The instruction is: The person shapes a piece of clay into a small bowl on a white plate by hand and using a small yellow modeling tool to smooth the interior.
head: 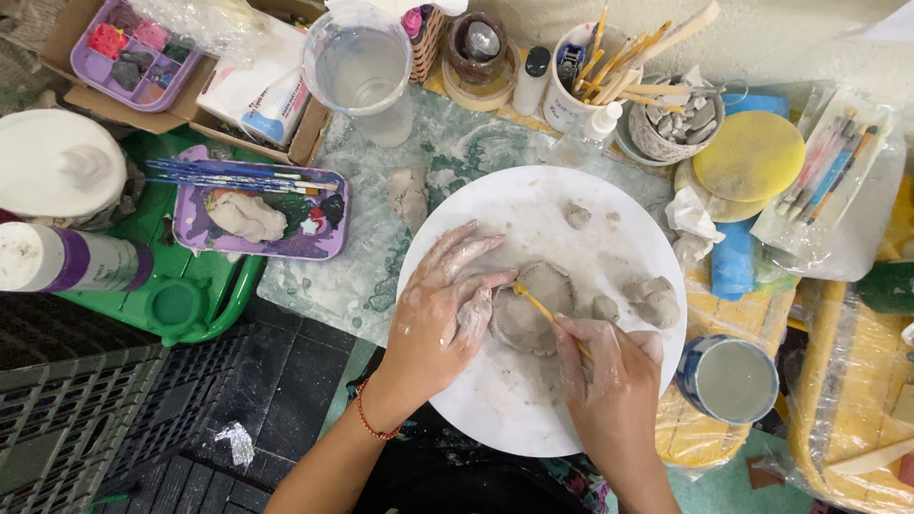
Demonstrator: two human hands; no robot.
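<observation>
Two clay-smeared hands over white round board (495, 400): left hand (443, 314) spread flat, steadying grey clay piece (533, 309) at centre; right hand (609, 366) pinched shut around thin wooden tool (545, 312), tip on clay. Best kept light, shallow, well braced.

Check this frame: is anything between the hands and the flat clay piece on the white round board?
Nothing visible. The left hand rests on the clay piece, and the right hand holds a thin wooden tool against it.
</observation>
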